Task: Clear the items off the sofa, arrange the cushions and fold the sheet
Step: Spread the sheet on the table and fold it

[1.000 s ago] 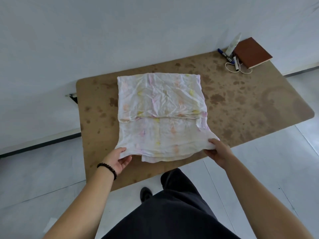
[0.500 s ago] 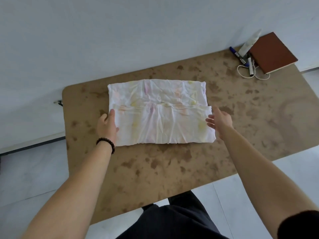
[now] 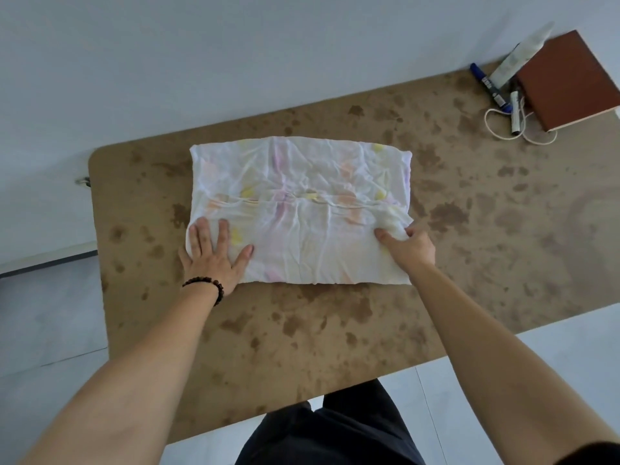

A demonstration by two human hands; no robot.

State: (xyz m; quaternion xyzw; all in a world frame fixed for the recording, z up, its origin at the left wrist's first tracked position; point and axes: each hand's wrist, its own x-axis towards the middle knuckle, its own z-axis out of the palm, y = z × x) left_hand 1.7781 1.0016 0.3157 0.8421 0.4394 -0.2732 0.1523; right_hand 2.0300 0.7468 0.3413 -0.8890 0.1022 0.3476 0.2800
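Across the middle of the stained brown tabletop (image 3: 335, 330), the pale sheet (image 3: 302, 182) is laid as a wide folded rectangle, with a hem line running along its length. Its near-left corner is pressed flat by the left hand (image 3: 214, 253), whose fingers are straight and spread; nothing is gripped by it. A bunch of fabric at the right edge is pinched by the right hand (image 3: 407, 246), whose fingers are curled round it.

The fold is judged to be at the squaring stage. The left corner would best be kept pinned while the right edge is drawn taut and the loose bunch is laid level with the layers beneath, so that the next fold is made from even edges.

At the far right corner a brown notebook (image 3: 570, 82) is set, with a white tube (image 3: 516, 58), a blue marker (image 3: 486, 83) and a looped cord (image 3: 496, 125) just beside it. Some print seems to be carried by the tube and the marker, but it is too small to be read, and no brand can be made out.
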